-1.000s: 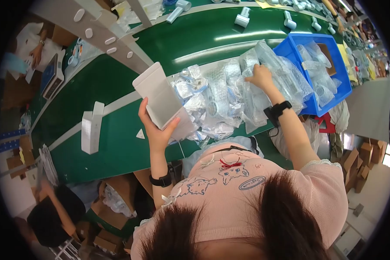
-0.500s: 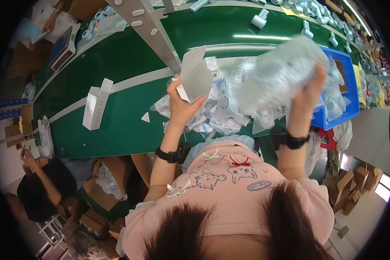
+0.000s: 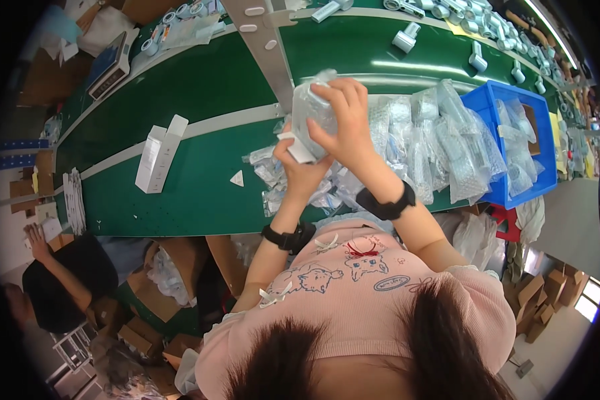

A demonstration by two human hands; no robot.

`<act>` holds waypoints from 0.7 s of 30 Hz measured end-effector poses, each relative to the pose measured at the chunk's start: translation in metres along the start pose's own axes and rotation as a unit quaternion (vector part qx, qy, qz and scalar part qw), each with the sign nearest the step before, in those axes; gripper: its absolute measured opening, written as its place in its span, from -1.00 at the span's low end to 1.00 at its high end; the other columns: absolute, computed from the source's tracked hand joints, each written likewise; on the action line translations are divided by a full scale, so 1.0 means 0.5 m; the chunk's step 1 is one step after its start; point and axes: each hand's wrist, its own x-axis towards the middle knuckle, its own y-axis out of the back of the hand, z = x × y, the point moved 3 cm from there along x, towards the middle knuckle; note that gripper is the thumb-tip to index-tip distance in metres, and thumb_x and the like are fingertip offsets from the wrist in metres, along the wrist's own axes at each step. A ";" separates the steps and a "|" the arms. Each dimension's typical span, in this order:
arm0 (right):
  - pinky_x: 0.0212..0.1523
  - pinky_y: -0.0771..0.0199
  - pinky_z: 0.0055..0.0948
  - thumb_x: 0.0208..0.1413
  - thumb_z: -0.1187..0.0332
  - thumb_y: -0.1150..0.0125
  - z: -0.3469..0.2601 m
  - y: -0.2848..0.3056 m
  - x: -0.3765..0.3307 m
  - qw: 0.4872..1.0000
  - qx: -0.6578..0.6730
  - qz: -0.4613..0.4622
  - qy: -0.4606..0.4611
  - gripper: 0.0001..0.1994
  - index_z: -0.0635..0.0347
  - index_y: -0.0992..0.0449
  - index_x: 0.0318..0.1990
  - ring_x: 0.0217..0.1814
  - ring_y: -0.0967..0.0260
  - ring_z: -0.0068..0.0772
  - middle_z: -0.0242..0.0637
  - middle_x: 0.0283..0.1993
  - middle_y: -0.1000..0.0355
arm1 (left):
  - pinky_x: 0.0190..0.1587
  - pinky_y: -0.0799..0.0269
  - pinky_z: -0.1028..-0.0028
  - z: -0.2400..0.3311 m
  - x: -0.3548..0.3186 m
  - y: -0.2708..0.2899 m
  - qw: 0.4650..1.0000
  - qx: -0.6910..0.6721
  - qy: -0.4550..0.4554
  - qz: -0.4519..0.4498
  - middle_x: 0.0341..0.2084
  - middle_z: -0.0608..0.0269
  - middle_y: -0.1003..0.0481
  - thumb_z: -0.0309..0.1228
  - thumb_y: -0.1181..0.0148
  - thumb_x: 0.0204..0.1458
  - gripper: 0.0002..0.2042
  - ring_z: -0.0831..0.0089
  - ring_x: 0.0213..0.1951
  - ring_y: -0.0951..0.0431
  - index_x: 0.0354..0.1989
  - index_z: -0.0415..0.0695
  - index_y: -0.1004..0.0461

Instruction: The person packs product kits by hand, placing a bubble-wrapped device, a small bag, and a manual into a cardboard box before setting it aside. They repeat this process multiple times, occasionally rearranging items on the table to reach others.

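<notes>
My left hand grips a small white carton near the metal post. Closed round a clear bubble-wrapped package, my right hand has it at the carton's upper end; how far it sits inside I cannot tell. What the wrap contains is blurred. Just beneath both hands, small clear plastic packets lie on the green table. To the right of them lies a row of bubble-wrapped packages.
A blue bin at the right holds more wrapped packages. Another white carton and a white paper triangle lie to the left. A metal post rises at the far side. Grey-white handheld devices lie beyond. Another person's hand shows far left.
My right hand has brought the bubble-wrapped package leftward from above the wrapped row to the white carton. My left hand still holds the carton, now turned, its flap no longer visible.
</notes>
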 end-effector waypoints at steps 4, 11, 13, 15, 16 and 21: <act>0.10 -0.06 -0.25 -0.21 0.29 -0.23 -0.047 0.019 0.004 0.983 0.073 -0.137 0.098 -0.55 0.17 -0.40 -0.08 0.17 0.02 -0.05 -0.14 0.08 -0.16 | 0.00 -0.21 0.25 0.031 0.043 0.054 0.997 0.010 -0.025 0.076 0.03 -0.11 -0.04 -0.50 -0.43 -0.47 -0.18 0.16 0.03 -0.19 -0.12 -0.08 0.15; 0.04 -0.17 -0.33 -0.12 0.40 -0.11 0.105 -0.022 0.030 0.948 0.278 -0.060 -0.140 -0.65 0.10 -0.42 -0.07 0.12 -0.11 -0.17 -0.11 0.07 -0.18 | -0.04 -0.27 0.35 -0.013 0.108 0.210 0.994 0.044 -0.077 0.069 -0.02 0.06 -0.05 -0.43 -0.47 -0.50 -0.14 0.25 0.01 -0.21 -0.09 -0.12 0.12; -0.01 -0.23 -0.33 -0.14 0.45 -0.11 0.217 -0.056 0.031 0.984 0.048 -0.120 -0.123 -0.65 0.15 -0.41 -0.09 0.03 -0.17 -0.13 -0.13 -0.01 -0.23 | -0.05 -0.27 0.37 -0.105 0.099 0.259 0.993 0.051 -0.030 0.098 -0.04 0.10 -0.05 -0.42 -0.48 -0.51 -0.13 0.27 0.00 -0.21 -0.07 -0.14 0.12; -0.03 -0.25 -0.31 -0.17 0.46 -0.13 0.283 -0.124 0.009 0.978 -0.060 -0.175 -0.094 -0.66 0.17 -0.41 -0.12 -0.01 -0.18 -0.09 -0.13 -0.05 -0.26 | -0.08 -0.28 0.39 -0.228 0.092 0.307 0.989 0.099 0.086 0.069 -0.09 0.16 -0.05 -0.38 -0.50 -0.54 -0.10 0.31 -0.03 -0.20 -0.04 -0.17 0.09; -0.03 -0.24 -0.29 -0.20 0.46 -0.15 0.328 -0.150 -0.010 0.952 -0.120 -0.258 -0.116 -0.68 0.18 -0.42 -0.17 -0.02 -0.18 -0.07 -0.13 -0.06 -0.27 | -0.08 -0.28 0.39 -0.239 0.097 0.291 0.989 0.097 0.091 0.070 -0.09 0.16 -0.05 -0.38 -0.50 -0.54 -0.10 0.31 -0.03 -0.20 -0.04 -0.17 0.09; -0.12 -0.28 -0.27 -0.25 0.47 -0.19 0.401 -0.213 -0.067 0.899 -0.147 -0.396 -0.115 -0.73 0.22 -0.39 -0.28 -0.12 -0.26 -0.09 -0.12 -0.20 -0.34 | -0.03 -0.22 0.37 -0.237 0.127 0.255 0.976 0.191 0.087 0.053 -0.07 0.15 -0.01 -0.36 -0.51 -0.57 -0.08 0.30 -0.03 -0.18 -0.03 -0.19 0.08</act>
